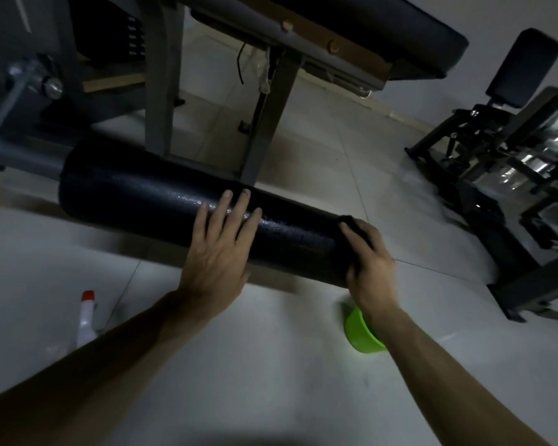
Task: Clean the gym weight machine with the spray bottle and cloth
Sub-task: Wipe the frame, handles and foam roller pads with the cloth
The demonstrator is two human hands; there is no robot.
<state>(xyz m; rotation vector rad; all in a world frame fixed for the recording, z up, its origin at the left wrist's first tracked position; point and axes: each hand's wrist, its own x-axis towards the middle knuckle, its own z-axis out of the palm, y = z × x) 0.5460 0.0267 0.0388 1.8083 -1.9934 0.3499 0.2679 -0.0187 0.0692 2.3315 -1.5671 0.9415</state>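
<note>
A long black padded roller [136, 191] of the weight machine lies across the middle, and its surface shines wet. My left hand [218, 249] rests flat on the roller with straight, spread fingers. My right hand [369, 262] grips a dark cloth [351, 222] against the roller's right end. The white spray bottle [87, 320] with a red nozzle stands on the floor at lower left, partly hidden by my left forearm.
A green plastic tub [361, 333] sits on the pale tiled floor under my right wrist. The machine's grey frame legs [264, 123] and padded bench [400, 33] rise behind the roller. Another black machine [496, 149] stands at the right.
</note>
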